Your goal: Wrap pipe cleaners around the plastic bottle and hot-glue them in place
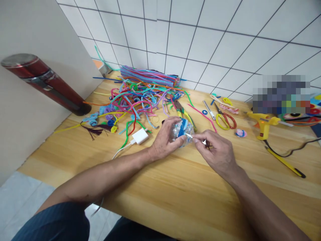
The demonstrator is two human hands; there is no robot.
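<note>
My left hand [167, 137] is wrapped round a small ball-like piece [182, 129] of silvery and blue pipe cleaner, held just above the wooden table [175, 187]. My right hand [213, 149] pinches a thin silvery strand [188, 135] that runs to the piece. The two hands almost touch. A heap of coloured pipe cleaners [140, 95] lies just behind them.
Left: a red metal flask [42, 82], a white charger [139, 136] with its cable. Green-handled pliers [184, 113] lie behind the hands. Right: yellow-and-red scissors [224, 118], a small tool [208, 109], a yellow glue gun [263, 124] with its cord, a pink coil [240, 133]. White tiled wall behind.
</note>
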